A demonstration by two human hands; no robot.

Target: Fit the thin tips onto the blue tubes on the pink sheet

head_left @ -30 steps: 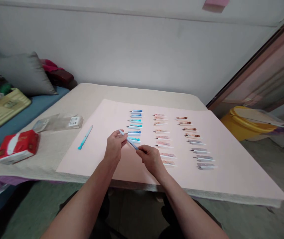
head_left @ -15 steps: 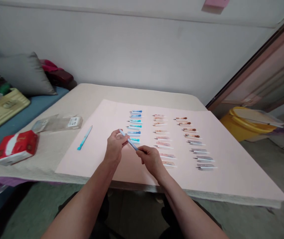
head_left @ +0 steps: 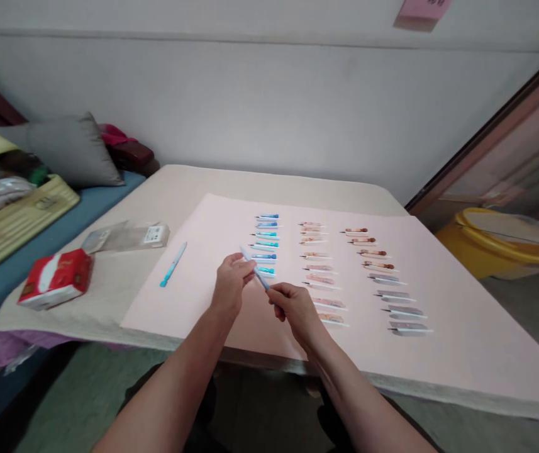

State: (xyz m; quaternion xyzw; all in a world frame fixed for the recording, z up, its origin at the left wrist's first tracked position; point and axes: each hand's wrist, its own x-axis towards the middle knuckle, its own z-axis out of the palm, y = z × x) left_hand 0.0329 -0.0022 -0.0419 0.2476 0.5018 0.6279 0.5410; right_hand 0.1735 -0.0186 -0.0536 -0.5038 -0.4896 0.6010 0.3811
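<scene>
Spanning the gap between both hands, a thin light-blue pen [head_left: 255,273] is held slantwise in the head view, just above the near part of a pink sheet [head_left: 188,302] spread over a beige-covered table [head_left: 179,185]. The upper end of the pen is pinched between the thumb and curled fingers of the left hand [head_left: 231,283]. The lower end is gripped by the closed fingertips of the right hand [head_left: 295,305], so both hands are closed on the same pen. Whether the pen is in one piece or being parted cannot be told at this size.

Beyond the hands, three columns of small pen parts are laid out in tidy pairs on the sheet: a blue column [head_left: 265,245], a pink patterned column [head_left: 319,270] and a brown-and-grey column [head_left: 382,277]. The pink and the brown-and-grey columns run nearer to the front edge of the sheet. The blue column stops just behind the held pen, so it is judged to be the least filled. Much of the laying out appears done.

One teal pen [head_left: 173,264] lies alone near the left edge of the sheet, well apart from the columns and whole as far as can be seen. Further left on the table, a clear plastic packet [head_left: 125,236] and a red tissue pack [head_left: 56,280] are set down. A grey pillow [head_left: 71,148] is seen behind them, and a yellow bucket [head_left: 495,242] stands to the right of the table.
</scene>
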